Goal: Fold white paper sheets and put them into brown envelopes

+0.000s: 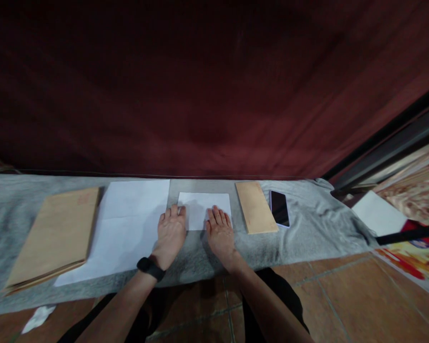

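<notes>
A small white sheet of paper [197, 202] lies flat on the grey cloth, directly before me. My right hand [220, 234] rests on its right part, palm down with the fingers stretched out. At the sheet's left edge is my left hand [170, 234], flat with its fingers apart, between this sheet and the larger white paper [128, 228]. That larger paper has a crease across it. Neither hand grips anything. Whether the small sheet is folded, I cannot tell.
A stack of brown envelopes [59, 228] overlaps the large paper on the left. To the right lie a small brown envelope [256, 207] and a phone [280, 208]. Behind the grey cloth [318, 228] hangs a dark red curtain [200, 95]. A white scrap [38, 318] is on the tiled floor.
</notes>
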Motion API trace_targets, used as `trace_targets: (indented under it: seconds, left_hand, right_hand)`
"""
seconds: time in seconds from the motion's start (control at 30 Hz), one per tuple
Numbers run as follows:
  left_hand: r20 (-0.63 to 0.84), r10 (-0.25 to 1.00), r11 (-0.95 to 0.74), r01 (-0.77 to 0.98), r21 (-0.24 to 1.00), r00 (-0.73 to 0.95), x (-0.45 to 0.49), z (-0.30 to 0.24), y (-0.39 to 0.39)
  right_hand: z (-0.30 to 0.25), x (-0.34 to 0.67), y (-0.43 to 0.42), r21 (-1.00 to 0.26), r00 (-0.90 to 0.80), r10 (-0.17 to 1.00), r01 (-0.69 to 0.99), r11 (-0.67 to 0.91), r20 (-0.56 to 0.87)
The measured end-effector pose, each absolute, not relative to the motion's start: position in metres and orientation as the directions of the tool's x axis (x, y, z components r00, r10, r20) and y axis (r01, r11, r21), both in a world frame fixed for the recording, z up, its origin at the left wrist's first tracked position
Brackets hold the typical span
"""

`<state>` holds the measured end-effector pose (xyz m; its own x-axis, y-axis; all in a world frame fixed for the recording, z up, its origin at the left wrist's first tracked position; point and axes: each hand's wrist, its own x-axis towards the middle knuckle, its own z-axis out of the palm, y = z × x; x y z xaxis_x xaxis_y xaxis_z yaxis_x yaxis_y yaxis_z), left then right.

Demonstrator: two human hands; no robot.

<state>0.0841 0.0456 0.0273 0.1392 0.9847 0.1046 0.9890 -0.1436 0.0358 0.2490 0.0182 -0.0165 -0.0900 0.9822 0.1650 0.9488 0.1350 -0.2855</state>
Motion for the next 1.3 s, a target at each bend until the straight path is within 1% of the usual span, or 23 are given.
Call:
trace_targets:
  seconds: [0.1, 0.17, 0.23, 0.3, 0.4, 0.57, 0.7, 0.8, 0.93, 1.07, 1.13, 1.3]
  left_hand:
    - [0.131, 0.948, -0.306, 0.941, 0.145, 0.289, 0.102, 0.013, 0.046]
    - [0.133, 0.925, -0.378, 0.901, 0.214, 0.356, 0.114, 0.0, 0.046]
    - [0.149, 0.905, -0.424, 0.874, 0.238, 0.399, 0.124, -0.01, 0.044]
    - [0.153, 0.9, -0.435, 0.867, 0.244, 0.408, 0.13, -0.016, 0.041]
    - [0.135, 0.916, -0.399, 0.886, 0.235, 0.377, 0.133, -0.017, 0.04]
    - [0.122, 0.945, -0.324, 0.926, 0.193, 0.305, 0.128, -0.017, 0.045]
    - [0.113, 0.965, -0.254, 0.953, 0.163, 0.238, 0.12, -0.021, 0.051]
    - [0.109, 0.976, -0.202, 0.969, 0.14, 0.188, 0.114, -0.022, 0.054]
    - [0.105, 0.989, -0.119, 0.982, 0.146, 0.105, 0.109, -0.016, 0.054]
    - [0.074, 0.996, -0.056, 0.987, 0.149, 0.045, 0.102, -0.002, 0.054]
    - [0.059, 0.998, -0.04, 0.984, 0.172, 0.03, 0.096, 0.005, 0.056]
    - [0.073, 0.997, -0.046, 0.95, 0.309, 0.025, 0.08, 0.015, 0.069]
  right_hand:
    - [-0.019, 0.25, 0.018, -0.281, -0.098, 0.981, 0.949, 0.144, 0.17]
    - [-0.021, 0.25, 0.018, -0.27, -0.116, 0.979, 0.95, 0.159, 0.166]
    - [-0.022, 0.251, 0.019, -0.256, -0.14, 0.978, 0.951, 0.176, 0.154]
    - [-0.023, 0.251, 0.019, -0.244, -0.155, 0.977, 0.952, 0.187, 0.144]
    - [-0.025, 0.251, 0.019, -0.236, -0.148, 0.976, 0.954, 0.184, 0.161]
    - [-0.029, 0.256, 0.019, -0.238, -0.091, 0.974, 0.961, 0.14, 0.208]
    - [-0.03, 0.264, 0.021, -0.243, -0.054, 0.976, 0.964, 0.106, 0.211]
    - [-0.03, 0.272, 0.024, -0.222, -0.03, 0.977, 0.972, 0.078, 0.212]
    - [-0.031, 0.279, 0.024, -0.193, -0.001, 0.974, 0.98, 0.046, 0.228]
    - [-0.03, 0.283, 0.024, -0.201, 0.016, 0.974, 0.979, 0.03, 0.227]
    - [-0.029, 0.284, 0.025, -0.205, 0.026, 0.976, 0.978, 0.02, 0.217]
    - [-0.028, 0.284, 0.028, -0.194, 0.04, 0.981, 0.981, -0.002, 0.192]
